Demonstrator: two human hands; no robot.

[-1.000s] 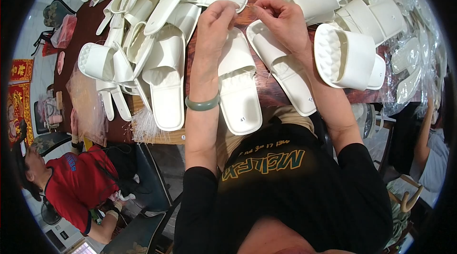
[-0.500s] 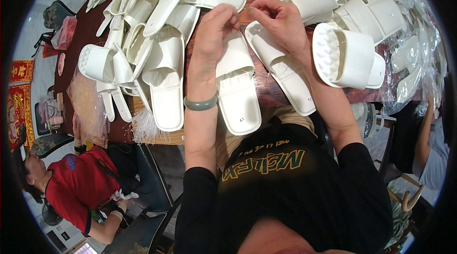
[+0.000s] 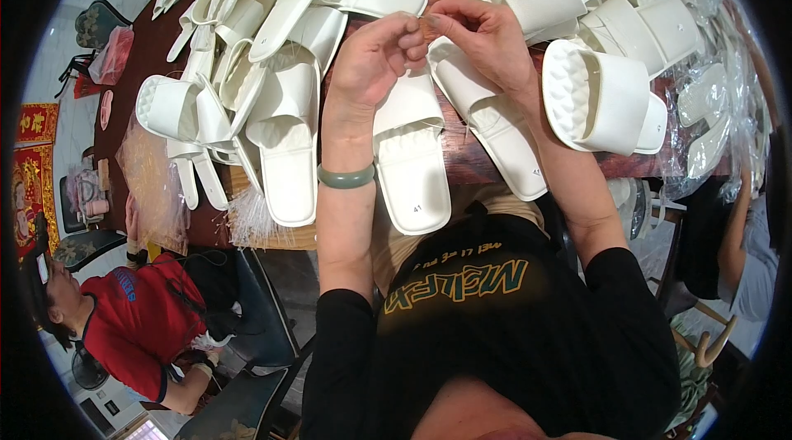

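My left hand (image 3: 375, 56), with a green bangle (image 3: 346, 177) on its wrist, is closed, fingers curled toward my right hand. My right hand (image 3: 485, 37) pinches thumb and forefinger where the fingertips of both hands meet; whatever lies between them is too small to make out. Below my left hand lies a white slipper (image 3: 414, 184), sole end toward me, its strap partly covered by the hand. Under my right hand and forearm another white slipper (image 3: 487, 122) lies at a slant. Fine clear strands show near both straps.
White slippers are heaped at the left (image 3: 285, 143) and right (image 3: 598, 101). A bundle of clear plastic strands (image 3: 262, 221) lies at the table's near left edge, beside a plastic bag (image 3: 153, 184). Bagged slippers (image 3: 705, 122) lie far right. A person in red (image 3: 144, 328) sits at left.
My left hand has shifted slightly down and turned, its fingers now against the right fingertips. The near slipper has barely moved. The person in red has leaned a little.
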